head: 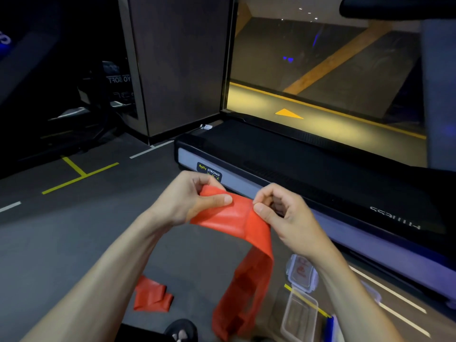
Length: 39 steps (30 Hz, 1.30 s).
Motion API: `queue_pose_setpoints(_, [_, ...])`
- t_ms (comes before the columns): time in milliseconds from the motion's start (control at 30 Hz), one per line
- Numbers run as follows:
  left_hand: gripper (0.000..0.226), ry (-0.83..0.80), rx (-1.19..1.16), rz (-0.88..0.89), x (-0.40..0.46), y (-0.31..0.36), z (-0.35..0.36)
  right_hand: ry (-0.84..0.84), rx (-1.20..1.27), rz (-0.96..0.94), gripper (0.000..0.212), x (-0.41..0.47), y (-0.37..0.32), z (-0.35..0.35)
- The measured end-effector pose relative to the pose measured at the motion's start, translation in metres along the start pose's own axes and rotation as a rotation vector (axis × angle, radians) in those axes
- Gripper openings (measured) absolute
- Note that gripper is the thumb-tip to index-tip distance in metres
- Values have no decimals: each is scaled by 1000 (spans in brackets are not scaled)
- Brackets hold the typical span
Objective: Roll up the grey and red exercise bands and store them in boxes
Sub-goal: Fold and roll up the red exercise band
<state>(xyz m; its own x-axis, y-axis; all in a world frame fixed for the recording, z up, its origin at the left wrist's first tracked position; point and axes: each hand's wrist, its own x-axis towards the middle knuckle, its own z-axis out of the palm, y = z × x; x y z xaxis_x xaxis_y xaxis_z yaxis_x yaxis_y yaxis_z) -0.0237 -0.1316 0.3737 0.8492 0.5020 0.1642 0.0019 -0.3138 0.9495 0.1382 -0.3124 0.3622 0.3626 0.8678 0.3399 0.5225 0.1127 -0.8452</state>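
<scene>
- We see the left hand (190, 198) pinching one end of the red band (237, 218), thumb pressed flat on top
- The right hand (278, 213) pinches the same band just beside it, thumb and forefinger closed on a fold
- Between the hands the band is held up in the air, and its long tail hangs down toward the floor (61, 230)
- A second piece of red band (151, 297) lies crumpled on the floor, lower left
- A clear box (298, 317) sits open on the floor at lower right, its lid (302, 272) lying just beyond it
- The treadmill (283, 154) stands right behind the hands
</scene>
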Motion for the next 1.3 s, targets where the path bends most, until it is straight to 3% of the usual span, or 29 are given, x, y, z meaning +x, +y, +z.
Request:
queue_pose_setpoints(133, [16,61,-52,21,2,4,4,29,20,-6,16,0,-1,1])
queue_pose_setpoints(500, [30,173,-166,5,2,7,6,36,54,25,12,0,3,-1])
queue_pose_setpoints(767, [15,152,-33,111,0,14,8,-10,77,73,9,-2,11,-3])
queue_pose_setpoints(833, [15,119,-29,124,0,15,9,-32,139,71,2,-3,9,-3])
queue_pose_setpoints(967, [19,1,22,160,-1,17,15,-43,362,15,9,-1,0,5])
queue_pose_setpoints(1300, [31,23,213,205,-4,19,19,37,280,-37,8,4,-8,21])
